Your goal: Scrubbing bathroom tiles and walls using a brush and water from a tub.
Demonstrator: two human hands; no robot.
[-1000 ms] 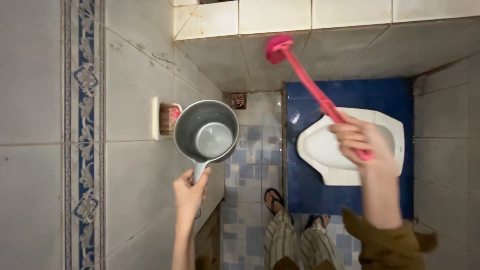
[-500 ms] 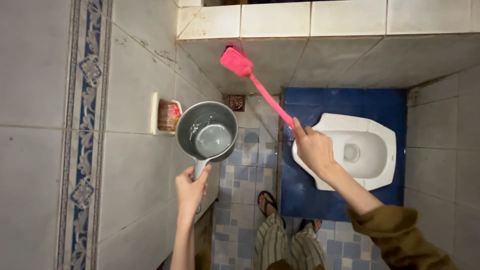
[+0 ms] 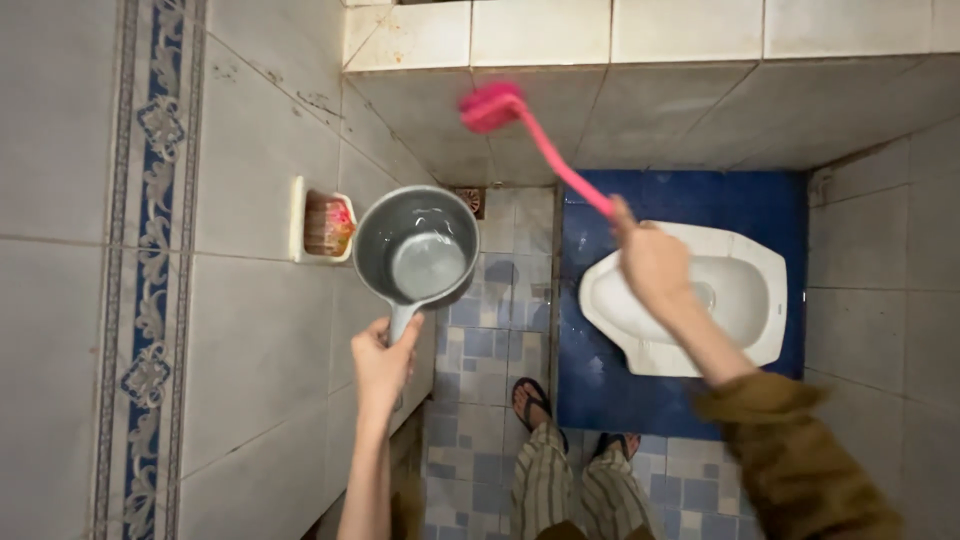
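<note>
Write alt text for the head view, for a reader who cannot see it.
Seen from above, a person's left hand holds a grey plastic water dipper by its handle while the right hand raises a pink long-handled brush over a white squat toilet set in blue tiles.

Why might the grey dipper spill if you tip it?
The dipper seems to hold some water, so it probably feels heavier than it looks and would slosh if tilted. The left hand grips only its short handle, so the bowl end likely pulls downward. It looks like stiff plastic, and wet, so maybe a bit slippery.
</note>
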